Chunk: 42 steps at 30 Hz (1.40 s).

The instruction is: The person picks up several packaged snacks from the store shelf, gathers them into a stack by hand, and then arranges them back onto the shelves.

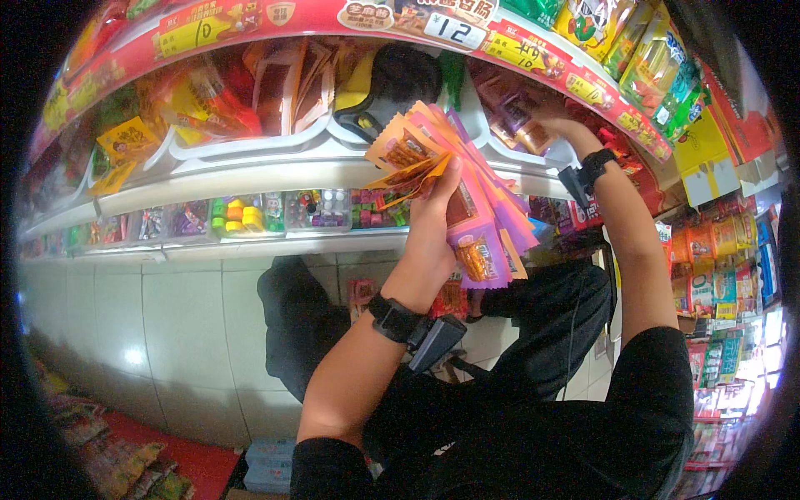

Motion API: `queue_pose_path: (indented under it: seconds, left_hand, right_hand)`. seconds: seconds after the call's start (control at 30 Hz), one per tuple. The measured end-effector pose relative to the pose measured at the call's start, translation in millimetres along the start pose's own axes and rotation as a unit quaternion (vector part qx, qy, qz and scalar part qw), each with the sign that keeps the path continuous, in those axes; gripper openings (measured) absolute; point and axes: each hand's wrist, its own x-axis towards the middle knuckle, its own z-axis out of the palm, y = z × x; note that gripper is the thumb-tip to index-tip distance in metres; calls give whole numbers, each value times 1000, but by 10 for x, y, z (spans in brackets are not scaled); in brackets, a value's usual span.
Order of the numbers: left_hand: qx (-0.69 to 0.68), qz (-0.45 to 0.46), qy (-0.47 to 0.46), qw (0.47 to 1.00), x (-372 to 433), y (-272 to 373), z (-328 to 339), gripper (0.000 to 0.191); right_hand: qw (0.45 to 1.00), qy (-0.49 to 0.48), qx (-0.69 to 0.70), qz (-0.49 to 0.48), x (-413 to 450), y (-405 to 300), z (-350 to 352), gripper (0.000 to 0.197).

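Note:
A fanned stack of flat snack packets [465, 206] in orange, pink and purple fills my left hand [437, 212], with the thumb pressed over the top ones. Some packets have clear windows showing brown food inside. My right hand [559, 132] reaches into a white shelf bin [531, 159] at the upper right. Its fingers are at purple and brown snack packets [519, 119] there; blur hides whether they grip one. Each wrist wears a black strap with a small dark device.
Orange packets [294, 87] and a black object [406, 81] occupy bins to the left. Below runs a shelf of clear boxes [250, 215] with small sweets. A price-tag rail [387, 25] curves overhead. Packaged goods [712, 237] line the right side. Tiled floor [181, 312] shows below.

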Motion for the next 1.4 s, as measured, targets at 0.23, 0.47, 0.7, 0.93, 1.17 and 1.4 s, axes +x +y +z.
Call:
queue_pose_path:
  seconds: [0.23, 0.47, 0.7, 0.93, 1.17, 1.4]
  left_hand:
    - [28, 13, 21, 999, 10, -32, 22, 55]
    - [34, 17, 38, 999, 9, -28, -6, 54]
    - [39, 22, 45, 998, 30, -60, -36, 53]
    - [20, -15, 28, 999, 6, -34, 50, 51]
    - [35, 3, 67, 997, -8, -28, -48, 48]
    - [43, 1, 77, 996, 35, -126, 46, 46]
  right_hand:
    - [988, -100, -114, 21, -92, -67, 250, 59]
    - [948, -168, 263, 61, -63, -372, 216, 67]
    - [997, -12, -62, -37, -17, -129, 58, 61]
    - [923, -353, 54, 141, 16, 395, 100, 56]
    - [915, -382, 93, 87, -141, -289, -46, 63]
    - [981, -121, -135, 68, -367, -155, -345, 42]
